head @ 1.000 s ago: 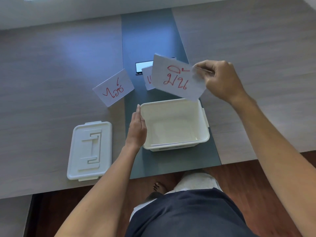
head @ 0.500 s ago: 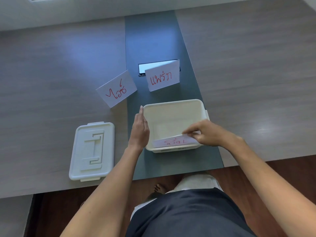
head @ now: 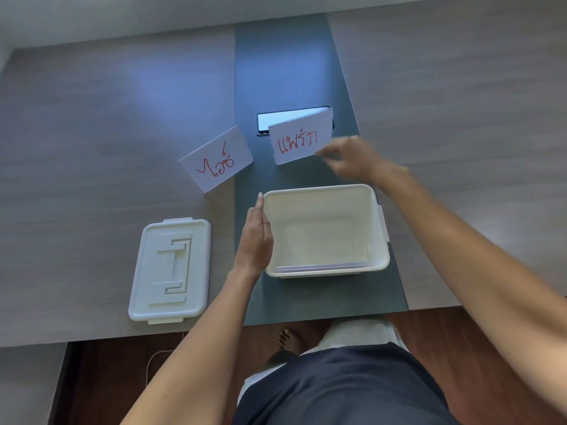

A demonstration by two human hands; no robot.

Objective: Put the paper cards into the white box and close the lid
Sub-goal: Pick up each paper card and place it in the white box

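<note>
Both forearms (head: 196, 348) are bare; no sleeves, watch or rings are visible. The left hand (head: 254, 237) and right hand (head: 359, 161) are ungloved. Dark navy shorts (head: 343, 391) cover the lap, with a white garment edge (head: 359, 332) beyond. One foot (head: 288, 338) is bare.

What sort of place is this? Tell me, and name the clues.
Probably a meeting or conference room: a long wood-grain table with a dark centre strip, a built-in cable hatch, and folded name cards.
</note>
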